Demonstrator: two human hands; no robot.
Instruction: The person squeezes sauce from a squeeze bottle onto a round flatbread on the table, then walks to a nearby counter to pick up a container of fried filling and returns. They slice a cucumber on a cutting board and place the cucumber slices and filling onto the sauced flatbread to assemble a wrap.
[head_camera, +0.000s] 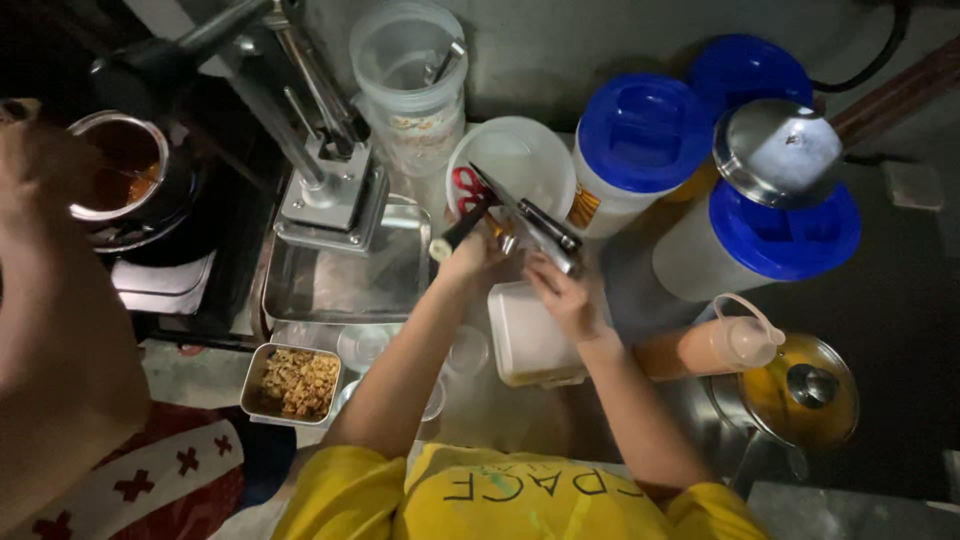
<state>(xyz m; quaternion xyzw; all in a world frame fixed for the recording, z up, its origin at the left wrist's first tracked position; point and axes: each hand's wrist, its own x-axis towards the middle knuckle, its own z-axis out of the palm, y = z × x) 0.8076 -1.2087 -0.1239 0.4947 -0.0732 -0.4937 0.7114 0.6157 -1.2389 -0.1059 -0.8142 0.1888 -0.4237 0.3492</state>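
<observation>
Currently the black-handled utensil with a pale butt end (452, 236) sits in the left hand (472, 262), which is clenched round the handle, just above the white rectangular lidded plastic box (525, 345). The right hand (562, 295) has its fingers wrapped round a second black-and-metal utensil (548, 232). I can't tell whether either one is a knife or tongs.

Both tools cross over the rim of the round white plastic tub (525, 150), which holds red-handled scissors (461, 190).

My judgement:
- keep both wrists low and the tips aimed into the tub;
- move one tool at a time, as the handles nearly touch.

Left of the tub is a flat steel tray (340, 285). Nearer is a small steel pan of brown crumbs (295, 382). To the right stand a blue-lidded white jar (640, 135) and an orange-filled squeeze bottle (705, 348). Another person's arm (50, 300) is well to the left.
</observation>
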